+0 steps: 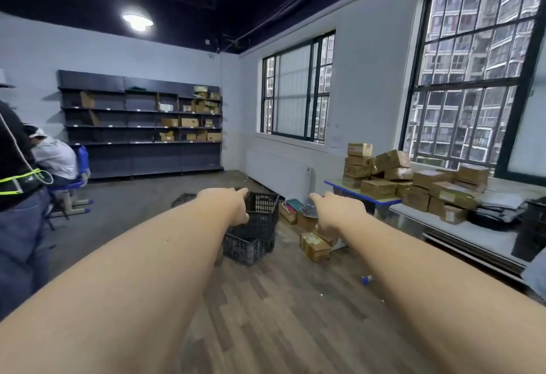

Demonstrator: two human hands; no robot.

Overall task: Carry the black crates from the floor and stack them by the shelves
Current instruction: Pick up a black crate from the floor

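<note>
Ahead, in the head view, both bare arms stretch forward over the wooden floor (280,314). The left hand (229,205) hangs in front of the black crates (254,231), fingers curled downward and loosely apart, gripping nothing; whether it touches the upper rim I cannot tell. The right hand (336,214) is out to the right of the crates, fingers bent down and spread a little, empty as well.

The crates sit on the floor in the middle of the room (two of them, it seems, the upper one tilted into the lower), well apart from the dark shelves (141,125) on the far wall, which carry some cardboard boxes. Another flat dark piece (183,198) lies on the floor just behind the left hand.

Small cartons (314,246) lie scattered on the floor near the right hand. To the right, a counter (363,195) with a blue edge bears a heap of taped brown boxes (413,181) beneath a large window (472,78). At the left edge a person in jeans (17,226) stands, and another sits on a blue chair (79,172).
</note>
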